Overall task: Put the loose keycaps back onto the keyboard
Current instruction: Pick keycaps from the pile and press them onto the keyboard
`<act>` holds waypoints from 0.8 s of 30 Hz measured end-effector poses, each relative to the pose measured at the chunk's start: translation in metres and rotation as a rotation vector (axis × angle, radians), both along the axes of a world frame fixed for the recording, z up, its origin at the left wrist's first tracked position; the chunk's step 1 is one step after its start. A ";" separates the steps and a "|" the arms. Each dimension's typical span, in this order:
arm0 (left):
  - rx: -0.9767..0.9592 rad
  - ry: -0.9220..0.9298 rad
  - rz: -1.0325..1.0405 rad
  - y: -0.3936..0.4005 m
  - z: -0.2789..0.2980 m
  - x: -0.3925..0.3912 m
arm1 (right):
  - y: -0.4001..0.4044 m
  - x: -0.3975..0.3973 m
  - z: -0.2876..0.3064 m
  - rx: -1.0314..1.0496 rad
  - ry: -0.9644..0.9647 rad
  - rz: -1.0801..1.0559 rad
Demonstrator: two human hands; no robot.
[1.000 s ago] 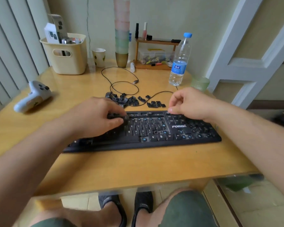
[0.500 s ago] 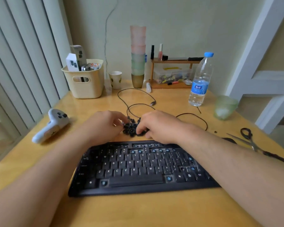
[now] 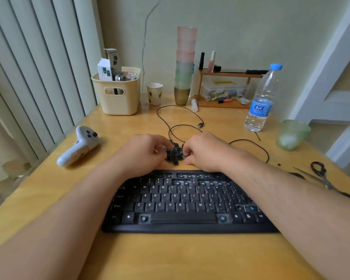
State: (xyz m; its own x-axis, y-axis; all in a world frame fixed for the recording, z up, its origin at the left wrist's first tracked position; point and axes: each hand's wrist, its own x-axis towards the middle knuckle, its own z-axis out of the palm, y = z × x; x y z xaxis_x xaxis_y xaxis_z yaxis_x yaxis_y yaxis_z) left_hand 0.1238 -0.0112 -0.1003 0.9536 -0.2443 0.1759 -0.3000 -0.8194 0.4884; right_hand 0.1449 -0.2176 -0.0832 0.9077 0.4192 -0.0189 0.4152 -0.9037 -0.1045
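- The wooden counter [image 3: 49, 199] carries everything — the keyboard sits close to the person, and the loose keys lie just behind it.
- The black keyboard [image 3: 186, 203] has most keys on. Blue spots show where keys are missing: some along the top rows, two beside the long bar, and one at the lower right.
- The left hand [image 3: 141, 152] has its fingers bent down at the left side of the pile. I cannot tell if it has a key yet.
- The right hand [image 3: 204, 150] has bent fingers at the right side of the pile too; whether it holds a key is hidden.
- The pile of keycaps [image 3: 173, 154] is small and dark, between both hands.
- To do this step well, I think it is best to pick just one key, turn it so its letter faces up, match it to a blue spot, and press straight down.
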 end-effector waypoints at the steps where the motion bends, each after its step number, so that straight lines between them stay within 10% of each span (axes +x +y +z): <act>1: 0.014 -0.005 -0.008 0.000 0.000 -0.001 | 0.001 -0.001 -0.001 0.004 -0.008 -0.009; 6: -0.041 0.000 -0.049 0.000 0.001 -0.005 | 0.000 -0.015 0.007 0.115 -0.099 -0.074; 14: -0.628 0.263 -0.265 -0.002 0.017 -0.020 | 0.001 -0.066 0.004 0.945 -0.041 -0.092; 24: -0.888 0.479 -0.181 -0.010 0.014 -0.017 | -0.010 -0.070 -0.001 0.798 -0.249 -0.032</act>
State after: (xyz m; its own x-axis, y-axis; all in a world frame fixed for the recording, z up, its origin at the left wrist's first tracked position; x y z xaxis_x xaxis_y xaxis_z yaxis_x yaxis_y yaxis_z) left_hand 0.1066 -0.0208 -0.0860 0.9332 -0.3583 -0.0261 0.0028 -0.0655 0.9979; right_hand 0.0745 -0.2277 -0.0845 0.8577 0.1958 0.4755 0.4863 -0.6093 -0.6263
